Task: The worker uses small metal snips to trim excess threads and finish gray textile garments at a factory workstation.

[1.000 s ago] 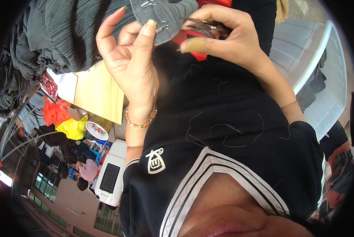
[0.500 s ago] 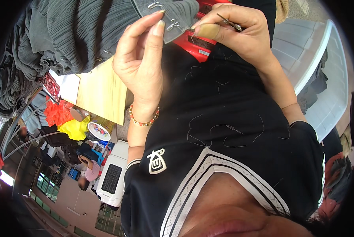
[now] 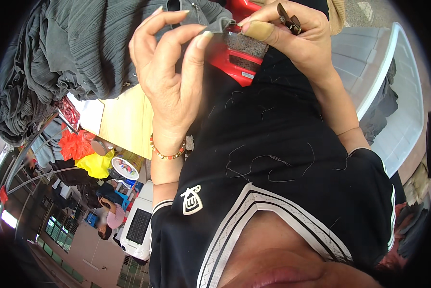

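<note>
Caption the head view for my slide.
Left hand pinches gray cloth; right hand, wearing a yellow thumb cover, holds dark snips.

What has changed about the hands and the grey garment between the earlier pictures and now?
The left hand has moved right, and the edge of the grey garment it pinches has folded over, hiding the metal fasteners there. The right hand has moved up and right, its dark snips now pointing upward instead of across towards the garment. Unchanged: snips in the right hand, clear bin alongside.
</note>
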Tool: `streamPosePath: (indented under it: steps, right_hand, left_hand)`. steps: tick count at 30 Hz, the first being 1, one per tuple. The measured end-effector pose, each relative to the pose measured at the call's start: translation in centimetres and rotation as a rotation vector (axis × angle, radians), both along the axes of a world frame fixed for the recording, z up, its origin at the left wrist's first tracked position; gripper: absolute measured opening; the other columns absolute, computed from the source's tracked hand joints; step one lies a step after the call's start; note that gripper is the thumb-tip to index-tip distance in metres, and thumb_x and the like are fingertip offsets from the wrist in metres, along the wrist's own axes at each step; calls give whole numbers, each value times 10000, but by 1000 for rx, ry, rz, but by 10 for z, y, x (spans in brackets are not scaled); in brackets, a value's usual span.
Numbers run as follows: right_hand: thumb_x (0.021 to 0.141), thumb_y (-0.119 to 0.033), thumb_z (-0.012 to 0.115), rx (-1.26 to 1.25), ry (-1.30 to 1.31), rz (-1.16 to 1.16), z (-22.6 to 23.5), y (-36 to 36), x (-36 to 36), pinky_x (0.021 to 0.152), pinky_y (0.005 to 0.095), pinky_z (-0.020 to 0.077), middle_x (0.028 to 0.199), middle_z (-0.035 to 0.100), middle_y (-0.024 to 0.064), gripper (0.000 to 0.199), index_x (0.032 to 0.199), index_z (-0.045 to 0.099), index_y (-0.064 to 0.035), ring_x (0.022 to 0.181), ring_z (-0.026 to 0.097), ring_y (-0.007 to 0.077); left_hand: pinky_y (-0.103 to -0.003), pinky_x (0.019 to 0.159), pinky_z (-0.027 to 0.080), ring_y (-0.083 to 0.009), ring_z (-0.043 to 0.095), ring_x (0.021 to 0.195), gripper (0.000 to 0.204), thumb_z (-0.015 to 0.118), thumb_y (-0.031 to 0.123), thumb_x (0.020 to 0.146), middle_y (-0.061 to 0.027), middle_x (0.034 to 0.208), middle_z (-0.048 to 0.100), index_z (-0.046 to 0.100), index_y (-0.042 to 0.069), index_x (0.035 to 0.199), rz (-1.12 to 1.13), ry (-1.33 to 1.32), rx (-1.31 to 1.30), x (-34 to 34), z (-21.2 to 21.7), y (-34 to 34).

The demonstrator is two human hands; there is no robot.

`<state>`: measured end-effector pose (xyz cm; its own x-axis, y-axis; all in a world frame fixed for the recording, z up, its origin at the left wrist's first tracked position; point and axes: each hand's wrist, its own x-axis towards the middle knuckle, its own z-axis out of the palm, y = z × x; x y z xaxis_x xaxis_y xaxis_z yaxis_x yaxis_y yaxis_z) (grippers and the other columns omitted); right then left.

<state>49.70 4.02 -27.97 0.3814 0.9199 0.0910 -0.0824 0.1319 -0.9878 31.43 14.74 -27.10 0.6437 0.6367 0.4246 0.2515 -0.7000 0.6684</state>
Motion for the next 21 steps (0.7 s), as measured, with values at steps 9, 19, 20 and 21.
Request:
streamPosePath:
  steps: [9,19,20,21]
  right_hand:
    - [877,-63,741,41,-334,45,-24,-12,22,681,204,463,866,714,58,106,946,738,16,763,619,76]
    - [863,-33,741,71,-386,-93,-33,-15,18,653,188,425,842,666,30,176,1032,725,12,730,565,63]
    - [853,-26,743,82,-428,-77,-30,-14,18,640,184,408,829,638,17,212,1061,723,9,712,536,58]
    - [825,-21,752,120,-511,-48,-30,-13,18,595,194,367,831,576,-6,316,1138,708,-7,687,478,51]
  left_hand:
    - [-272,798,439,-134,578,824,143,654,155,964,-22,842,669,679,18,935,23,-53,-433,11,2,-1]
    - [-180,805,430,-46,582,871,158,614,107,995,-11,961,678,690,-24,1040,-37,-343,-829,11,-6,4]
    - [-182,812,436,-51,592,879,160,612,109,996,-17,966,681,688,-24,1038,-44,-359,-858,10,-7,4]
    - [-185,818,443,-57,601,887,161,610,112,997,-23,972,685,687,-25,1035,-52,-375,-887,10,-8,5]
